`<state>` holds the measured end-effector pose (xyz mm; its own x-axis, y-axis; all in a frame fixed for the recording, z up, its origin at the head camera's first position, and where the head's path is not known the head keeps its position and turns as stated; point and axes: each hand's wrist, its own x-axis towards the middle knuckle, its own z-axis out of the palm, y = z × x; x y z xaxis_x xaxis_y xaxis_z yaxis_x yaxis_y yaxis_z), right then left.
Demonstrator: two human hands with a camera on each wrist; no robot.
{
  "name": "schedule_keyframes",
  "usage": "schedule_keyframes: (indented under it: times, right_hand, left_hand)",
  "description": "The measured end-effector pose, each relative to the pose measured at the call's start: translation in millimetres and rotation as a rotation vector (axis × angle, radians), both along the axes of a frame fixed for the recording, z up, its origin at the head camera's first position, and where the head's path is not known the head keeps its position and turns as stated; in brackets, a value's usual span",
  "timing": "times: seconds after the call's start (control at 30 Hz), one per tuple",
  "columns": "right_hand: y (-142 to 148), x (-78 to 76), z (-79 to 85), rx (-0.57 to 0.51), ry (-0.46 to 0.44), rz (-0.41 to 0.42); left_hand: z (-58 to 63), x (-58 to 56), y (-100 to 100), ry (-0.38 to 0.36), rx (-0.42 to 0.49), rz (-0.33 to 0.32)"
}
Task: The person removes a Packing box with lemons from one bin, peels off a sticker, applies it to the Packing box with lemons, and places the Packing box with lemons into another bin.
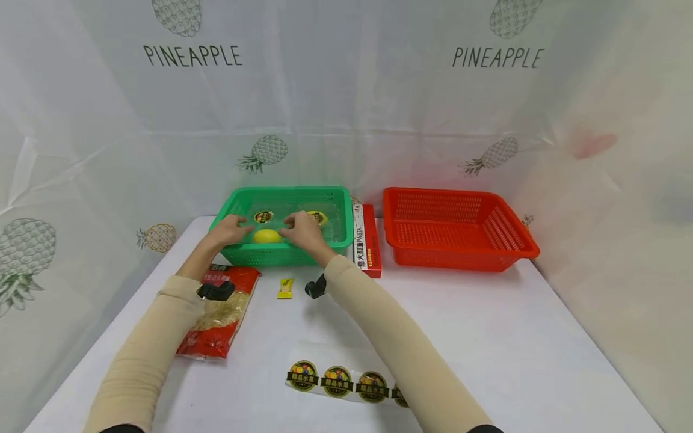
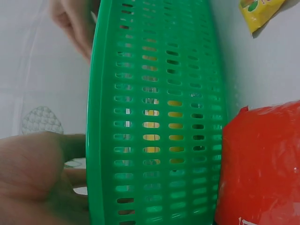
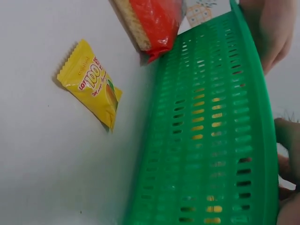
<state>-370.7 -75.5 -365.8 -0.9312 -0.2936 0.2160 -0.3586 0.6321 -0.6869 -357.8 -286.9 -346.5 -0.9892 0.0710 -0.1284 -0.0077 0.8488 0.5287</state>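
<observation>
Both hands reach over the green basket (image 1: 281,261), one on each side of a yellow lemon-like fruit (image 1: 267,236). My left hand (image 1: 228,231) is at the basket's left part, its fingers pointing toward the fruit. Across from it, my right hand (image 1: 304,231) has thumb and fingers spread toward the fruit. Clear plastic packaging with a round label (image 1: 263,216) lies in the basket, and a second yellow piece (image 1: 319,218) shows behind the right hand. In the left wrist view the basket wall hides the fingertips of the left hand (image 2: 37,173). Contact with the packaging is unclear.
A red pasta bag (image 1: 224,313) lies front left, beside a small yellow candy packet (image 1: 285,288). A red pasta box (image 1: 368,240) stands between the green basket and a red basket (image 1: 449,255). A strip of round stickers (image 1: 337,382) lies near the front.
</observation>
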Motion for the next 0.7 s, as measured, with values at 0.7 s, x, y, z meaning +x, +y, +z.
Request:
schedule_keyframes:
  times: [0.7]
  right_hand:
    - [138.6, 45.2, 38.9, 0.035, 0.136, 0.15]
  left_hand:
    - [19.7, 72.0, 32.2, 0.38, -0.057, -0.184]
